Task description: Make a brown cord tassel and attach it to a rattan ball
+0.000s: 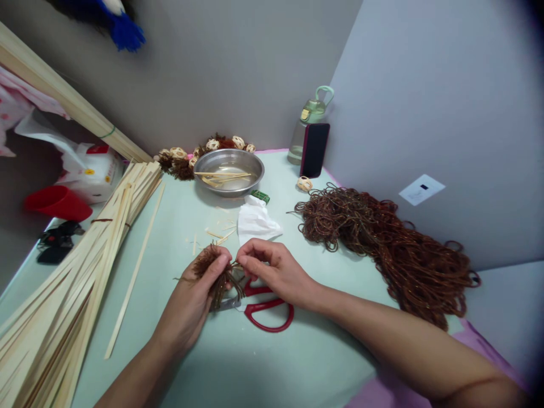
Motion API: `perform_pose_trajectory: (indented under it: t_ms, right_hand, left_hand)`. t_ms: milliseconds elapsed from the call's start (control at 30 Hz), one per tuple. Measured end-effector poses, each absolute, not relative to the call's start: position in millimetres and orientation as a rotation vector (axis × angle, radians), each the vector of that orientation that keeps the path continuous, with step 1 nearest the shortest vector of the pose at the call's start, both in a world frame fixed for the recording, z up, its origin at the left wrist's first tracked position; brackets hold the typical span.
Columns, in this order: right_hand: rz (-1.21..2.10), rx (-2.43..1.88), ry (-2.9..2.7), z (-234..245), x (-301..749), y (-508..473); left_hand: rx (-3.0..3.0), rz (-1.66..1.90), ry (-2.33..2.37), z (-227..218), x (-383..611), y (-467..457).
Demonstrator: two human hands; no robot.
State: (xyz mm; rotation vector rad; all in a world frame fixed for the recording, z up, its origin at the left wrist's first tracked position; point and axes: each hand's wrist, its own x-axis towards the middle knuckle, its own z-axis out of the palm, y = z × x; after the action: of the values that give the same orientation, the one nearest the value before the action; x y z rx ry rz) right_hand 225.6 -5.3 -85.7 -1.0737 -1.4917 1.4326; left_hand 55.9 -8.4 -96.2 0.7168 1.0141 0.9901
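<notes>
My left hand [193, 297] is closed around a small bundle of brown fibre strands [212, 269], held just above the pale green table [178, 238]. My right hand [276, 269] pinches the same bundle from the right side, thumb and fingertips pressed together at its end. Red-handled scissors [270, 309] lie flat on the table directly under both hands. A crumpled white tissue [256, 221] rests just beyond my fingers.
A big heap of brown cord [395, 243] fills the right side. Long pale bamboo strips [80, 266] fan along the left. A steel bowl [228, 170] with sticks, woven balls [212, 144], a water bottle [309, 122] and a phone [315, 150] stand at the back.
</notes>
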Motion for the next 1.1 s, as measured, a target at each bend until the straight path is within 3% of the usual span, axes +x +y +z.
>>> perform_pose_trajectory:
  t_ms: [333,600,1100]
  right_hand:
    - [1.583,-1.117,-1.560,-90.4,227.6,-2.5]
    - [1.491,-1.059,-1.642,-85.4,233.1,-1.1]
    - [1.571,-0.931,-1.273,-83.8,224.9,-0.1]
  left_hand:
    - [0.782,1.008,1.020,-91.2,52.7,-7.3]
    - [0.894,0.943,0.952,-92.2,54.9,-9.9]
    - [0.854,0.903,0.981,-91.9,56.2,-10.9]
